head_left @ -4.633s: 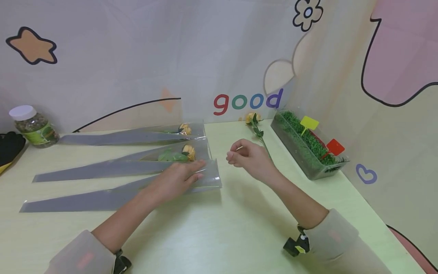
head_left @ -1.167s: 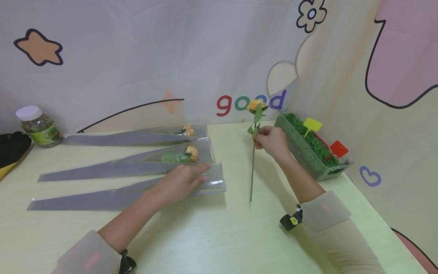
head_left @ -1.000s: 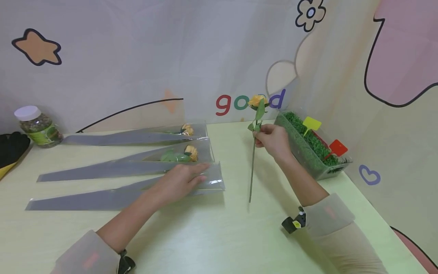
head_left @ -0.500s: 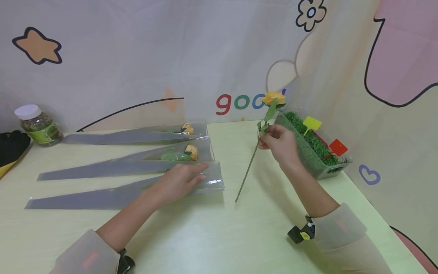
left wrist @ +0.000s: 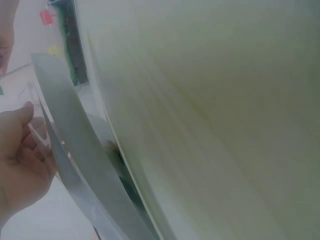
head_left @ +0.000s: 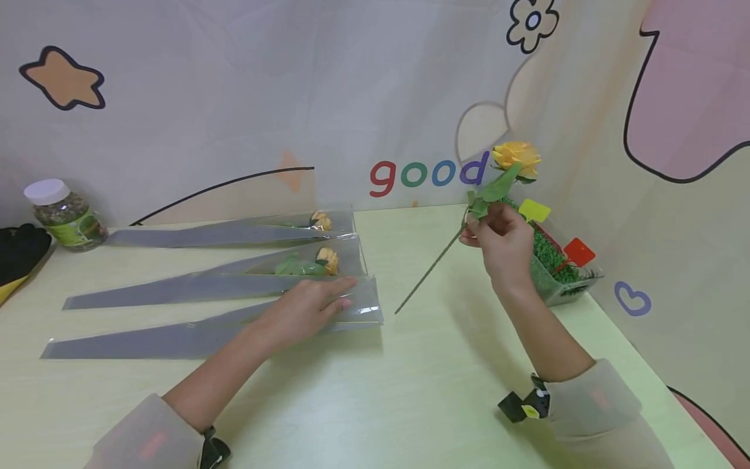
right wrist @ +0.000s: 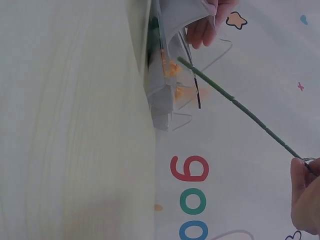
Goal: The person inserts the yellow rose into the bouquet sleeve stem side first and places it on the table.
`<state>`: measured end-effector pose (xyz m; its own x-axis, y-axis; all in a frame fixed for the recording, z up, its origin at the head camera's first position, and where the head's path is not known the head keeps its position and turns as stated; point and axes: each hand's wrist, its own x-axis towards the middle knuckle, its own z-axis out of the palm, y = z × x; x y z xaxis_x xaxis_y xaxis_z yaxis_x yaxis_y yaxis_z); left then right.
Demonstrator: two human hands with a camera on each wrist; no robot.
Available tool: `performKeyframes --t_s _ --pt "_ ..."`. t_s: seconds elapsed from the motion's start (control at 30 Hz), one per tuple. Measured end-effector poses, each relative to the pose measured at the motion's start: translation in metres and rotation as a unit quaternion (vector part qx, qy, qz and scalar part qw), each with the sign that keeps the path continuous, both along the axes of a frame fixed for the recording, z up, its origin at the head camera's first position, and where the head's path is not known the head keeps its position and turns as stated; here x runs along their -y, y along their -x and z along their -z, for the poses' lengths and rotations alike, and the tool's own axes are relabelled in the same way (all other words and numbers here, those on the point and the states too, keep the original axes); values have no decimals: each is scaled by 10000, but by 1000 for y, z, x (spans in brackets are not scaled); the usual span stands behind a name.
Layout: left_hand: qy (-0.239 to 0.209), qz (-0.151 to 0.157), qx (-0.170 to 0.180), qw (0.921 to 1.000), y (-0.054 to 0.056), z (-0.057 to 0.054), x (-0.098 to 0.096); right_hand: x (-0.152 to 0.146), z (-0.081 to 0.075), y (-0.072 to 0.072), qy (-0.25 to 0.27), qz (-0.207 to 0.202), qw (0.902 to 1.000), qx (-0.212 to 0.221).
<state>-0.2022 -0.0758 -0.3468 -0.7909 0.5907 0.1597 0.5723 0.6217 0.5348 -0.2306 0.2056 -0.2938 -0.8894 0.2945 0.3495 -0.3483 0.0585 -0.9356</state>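
My right hand (head_left: 508, 251) pinches the stem of a yellow rose (head_left: 517, 159) below its leaves. The rose leans, bloom up to the right, its stem (right wrist: 232, 100) end pointing down-left near the mouth of the nearest flower sleeve (head_left: 140, 341). My left hand (head_left: 307, 306) lies over that sleeve's wide right end. In the left wrist view, thumb and fingers hold the clear film edge, and the mouth stands parted. Behind it lie two more grey-and-clear sleeves, the middle sleeve (head_left: 164, 292) and the far sleeve (head_left: 193, 237), each with a rose inside.
A planter (head_left: 556, 286) of artificial grass with a yellow tag (head_left: 534, 210) and a red tag (head_left: 579, 252) stands at the right. A white-lidded jar (head_left: 69, 218) and a black item (head_left: 22, 257) are at the far left. A printed backdrop (head_left: 234, 85) rises behind the table.
The right hand has picked the rose up from the table, raised it and moved right, tilting it so the stem points down-left. The left hand stays on the nearest sleeve.
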Motion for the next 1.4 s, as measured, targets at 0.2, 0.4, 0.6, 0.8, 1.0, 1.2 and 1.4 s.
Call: performKeyframes --t_s 0.2,0.4,0.6,0.8,1.0,1.2,1.4 --pt "6 -76 -1 10000 0 0 1 3 -1 -2 578 0 9982 -125" --pt "-23 -123 17 9999 0 -1 1 6 6 -4 833 -160 9961 243" --pt "-26 -142 4 9999 0 -3 2 12 11 -7 1142 -240 9914 599" --pt "-46 -163 82 9998 0 -5 2 20 14 -7 1332 -280 9881 712" --pt "-89 -118 84 9999 0 -5 2 22 18 -5 1210 -285 9893 759" --pt "-65 -98 46 9999 1 -5 1 22 22 -6 1131 -338 9901 758" --pt "-34 -132 82 9999 1 -6 1 23 24 -7 996 -418 9909 797"
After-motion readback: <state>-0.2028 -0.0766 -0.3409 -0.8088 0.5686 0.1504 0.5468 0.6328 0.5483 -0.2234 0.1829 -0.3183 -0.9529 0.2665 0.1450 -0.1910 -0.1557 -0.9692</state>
